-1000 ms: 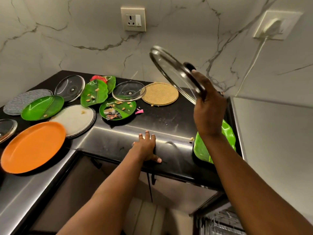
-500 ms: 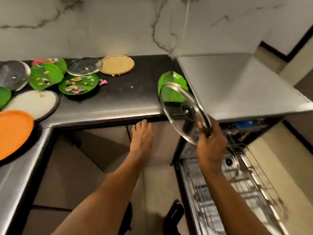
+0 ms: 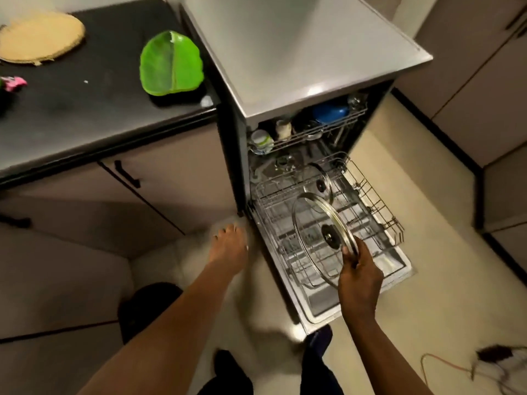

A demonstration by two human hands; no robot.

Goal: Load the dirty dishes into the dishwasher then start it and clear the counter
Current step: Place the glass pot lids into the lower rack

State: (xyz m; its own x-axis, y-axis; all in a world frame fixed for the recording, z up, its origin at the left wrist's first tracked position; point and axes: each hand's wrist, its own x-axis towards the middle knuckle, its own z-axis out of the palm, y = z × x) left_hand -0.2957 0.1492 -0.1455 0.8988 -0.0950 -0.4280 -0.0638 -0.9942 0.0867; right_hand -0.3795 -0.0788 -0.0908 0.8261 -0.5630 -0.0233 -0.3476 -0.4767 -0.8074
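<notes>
My right hand (image 3: 358,276) grips the rim of a glass lid (image 3: 316,240) with a black knob and holds it tilted over the pulled-out lower rack (image 3: 373,201) of the open dishwasher (image 3: 299,52). A second glass lid (image 3: 319,181) stands upright in that rack, farther in. The upper rack (image 3: 308,129) carries cups and a blue bowl. My left hand (image 3: 228,246) hangs in the air with straight fingers beside the dishwasher's left edge, holding nothing. A green leaf-shaped plate (image 3: 171,64) lies on the black counter (image 3: 85,109).
A round tan mat (image 3: 40,37) and a pink scrap (image 3: 12,82) lie on the counter at the left. Cabinet doors with black handles (image 3: 127,175) sit below it. An orange cable (image 3: 456,369) and a dark plug lie on the floor at lower right.
My right hand carried the glass lid from above the counter down to the lower rack. My left hand left the counter edge and dropped lower. The view swung right and down toward the dishwasher.
</notes>
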